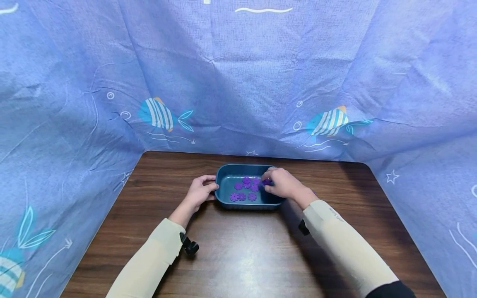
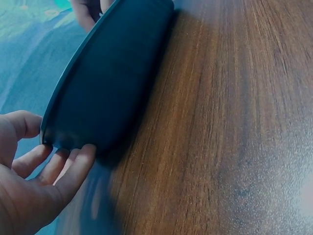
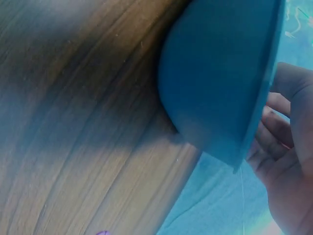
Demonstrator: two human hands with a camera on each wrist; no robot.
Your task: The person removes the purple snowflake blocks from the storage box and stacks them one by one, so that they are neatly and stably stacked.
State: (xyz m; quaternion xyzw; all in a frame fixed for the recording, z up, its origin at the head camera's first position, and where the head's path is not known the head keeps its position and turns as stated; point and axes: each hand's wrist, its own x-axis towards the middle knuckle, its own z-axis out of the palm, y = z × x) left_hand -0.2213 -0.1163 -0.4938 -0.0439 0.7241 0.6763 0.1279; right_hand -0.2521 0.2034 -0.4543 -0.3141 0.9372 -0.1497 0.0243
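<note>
A dark teal rectangular tray point(image 1: 246, 206) with rounded corners stands on the table. Several purple flower-shaped pieces point(image 1: 252, 196) lie on its floor, mostly in the middle and left part. At the tray's left end my left hand point(image 1: 200, 191) grips it, thumb at the rim and fingers against the outer wall; the left wrist view shows this left hand point(image 2: 44, 171) close up. My right hand point(image 1: 283, 183) is over the tray's right end, its curled fingers pinching a purple flower piece point(image 1: 266, 182). In the right wrist view the tray's wall point(image 3: 215, 78) hides that hand's fingertips.
The brown wood-grain table point(image 1: 238, 248) reaches back to a blue curtain point(image 1: 238, 82) printed with fish. Just past my right wrist a bit of something purple point(image 1: 314, 192) shows on the table, mostly hidden. Black wrist devices point(image 1: 191, 247) sit under both sleeves.
</note>
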